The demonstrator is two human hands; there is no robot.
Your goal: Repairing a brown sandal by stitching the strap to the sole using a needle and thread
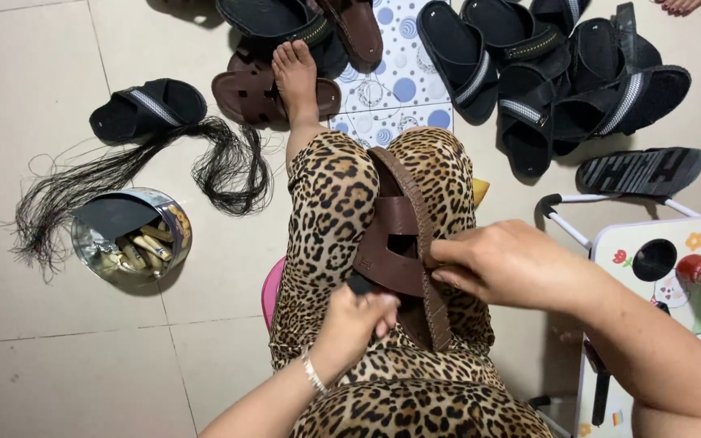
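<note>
Right hand (pixel 501 264) grips a brown sandal (pixel 403 247) on the lap while left hand (pixel 359 316) clutches a dark tool (pixel 360 284).

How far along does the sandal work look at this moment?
Done: black strapped sandals lie piled on the floor. In hand: the brown leather sandal sits on the lap, right hand pinching its edge, left hand gripping a dark-handled tool. Left: black thread bundle lies unused.
</note>
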